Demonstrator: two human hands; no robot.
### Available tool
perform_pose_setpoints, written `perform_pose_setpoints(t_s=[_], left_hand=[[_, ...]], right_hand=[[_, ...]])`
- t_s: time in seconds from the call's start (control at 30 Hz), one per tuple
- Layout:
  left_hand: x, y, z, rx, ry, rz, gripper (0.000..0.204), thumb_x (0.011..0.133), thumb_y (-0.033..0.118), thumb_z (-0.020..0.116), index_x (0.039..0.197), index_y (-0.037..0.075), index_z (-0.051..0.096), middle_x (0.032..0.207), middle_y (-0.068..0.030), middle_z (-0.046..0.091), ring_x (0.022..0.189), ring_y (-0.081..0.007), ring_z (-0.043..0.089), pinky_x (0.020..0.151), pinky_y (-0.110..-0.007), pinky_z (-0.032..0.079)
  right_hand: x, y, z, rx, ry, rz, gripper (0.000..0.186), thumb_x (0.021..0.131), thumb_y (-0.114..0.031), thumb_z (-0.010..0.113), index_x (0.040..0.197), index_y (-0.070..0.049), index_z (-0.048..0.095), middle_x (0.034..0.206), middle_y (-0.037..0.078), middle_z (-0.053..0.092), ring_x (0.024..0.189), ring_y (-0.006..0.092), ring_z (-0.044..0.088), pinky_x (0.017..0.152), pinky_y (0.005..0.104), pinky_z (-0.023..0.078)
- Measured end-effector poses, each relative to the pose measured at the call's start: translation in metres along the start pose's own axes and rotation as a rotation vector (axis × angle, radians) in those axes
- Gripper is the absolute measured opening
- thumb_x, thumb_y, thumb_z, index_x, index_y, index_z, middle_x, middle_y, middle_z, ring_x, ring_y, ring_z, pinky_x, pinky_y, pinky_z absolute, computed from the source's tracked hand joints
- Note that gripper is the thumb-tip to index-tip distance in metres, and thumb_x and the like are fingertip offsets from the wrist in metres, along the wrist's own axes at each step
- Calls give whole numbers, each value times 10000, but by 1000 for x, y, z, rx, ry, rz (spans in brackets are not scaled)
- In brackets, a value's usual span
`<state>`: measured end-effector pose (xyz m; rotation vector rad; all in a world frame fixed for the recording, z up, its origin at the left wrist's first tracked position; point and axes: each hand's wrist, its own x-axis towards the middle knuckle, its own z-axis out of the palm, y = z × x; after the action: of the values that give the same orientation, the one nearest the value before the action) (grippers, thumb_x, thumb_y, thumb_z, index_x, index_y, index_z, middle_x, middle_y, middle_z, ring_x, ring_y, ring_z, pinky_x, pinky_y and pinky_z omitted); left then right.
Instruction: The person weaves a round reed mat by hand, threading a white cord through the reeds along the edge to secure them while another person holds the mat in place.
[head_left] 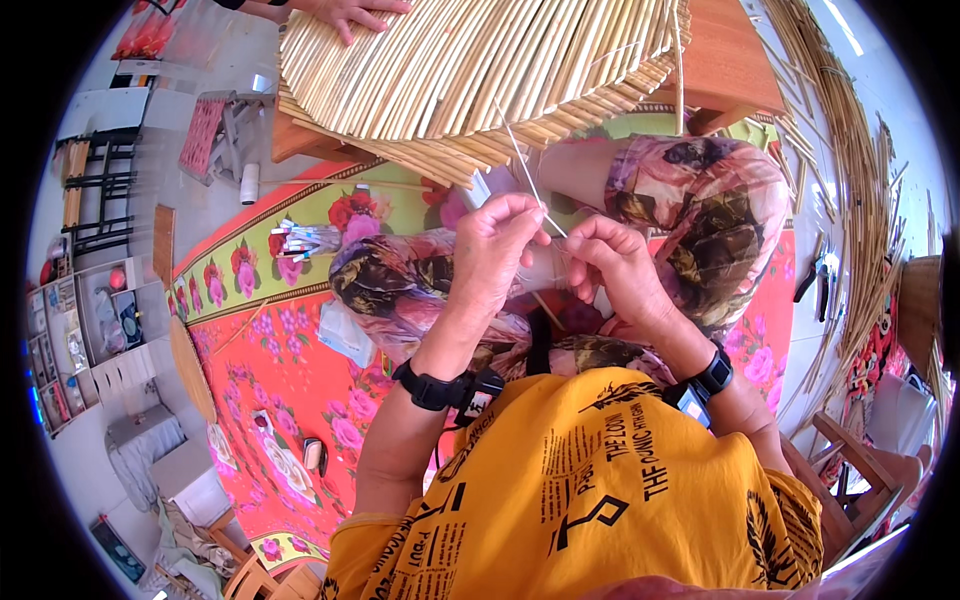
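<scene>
In front of me lies a panel of thin straw-coloured stalks (470,75) set side by side, its near edge stepped with stalk ends. A thin white string (521,152) runs from the panel down to my hands. My left hand (498,238) pinches the string between thumb and fingertips, just beyond the panel's near edge. To its right, my right hand (607,258) is closed on the string's lower end, fingers bent. Both hands are above my lap, apart from the panel.
Another person's hand (358,12) rests on the panel's far left. Under the panel is a wooden table (735,60). Loose stalks (835,130) heap along the right, with black-handled pliers (820,280) nearby. A red floral mat (270,370) covers the floor; a bundle of white tubes (308,240) sits left.
</scene>
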<state>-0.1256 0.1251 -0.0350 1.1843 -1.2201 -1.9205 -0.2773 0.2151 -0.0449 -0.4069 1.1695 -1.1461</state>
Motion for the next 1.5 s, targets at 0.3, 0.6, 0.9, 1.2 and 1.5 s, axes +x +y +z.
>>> perform_pose_setpoints(t_s=[0.3, 0.6, 0.9, 1.2, 1.5], left_hand=[[0, -3, -9, -10, 5, 0, 145, 903, 110, 625, 971, -11, 668, 877, -42, 645, 712, -99, 620, 502, -187, 463], [1, -1, -7, 28, 21, 5, 122, 900, 89, 622, 954, -15, 660, 891, -53, 643, 723, -109, 628, 509, -201, 496], [2, -8, -16, -40, 19, -3, 72, 905, 77, 608, 933, 13, 625, 848, -37, 625, 710, -105, 624, 530, -202, 497], [0, 0, -10, 44, 11, 58, 88, 903, 90, 616, 937, 9, 620, 853, -30, 618, 708, -97, 617, 563, -209, 492], [2, -7, -16, -1, 7, 60, 65, 899, 67, 610, 938, 15, 621, 891, -35, 616, 713, -104, 616, 564, -207, 489]], right_hand=[[-2, 7, -1, 165, 74, 32, 92, 930, -116, 537, 909, -43, 589, 571, 24, 558, 392, 88, 473, 376, 203, 393], [-1, 6, 0, 71, 72, -17, 101, 921, -148, 595, 890, -52, 587, 524, -14, 515, 350, 48, 410, 328, 190, 307], [5, 3, -3, 63, 126, 30, 141, 947, -199, 548, 970, -66, 585, 520, -13, 500, 351, 51, 402, 334, 199, 313], [34, -7, 16, -152, 18, -99, 155, 930, -207, 557, 950, -58, 599, 557, -6, 538, 393, 40, 419, 366, 187, 313], [39, -6, 16, -117, 23, -55, 116, 928, -162, 554, 928, -57, 603, 551, -13, 519, 386, 35, 393, 362, 181, 299]])
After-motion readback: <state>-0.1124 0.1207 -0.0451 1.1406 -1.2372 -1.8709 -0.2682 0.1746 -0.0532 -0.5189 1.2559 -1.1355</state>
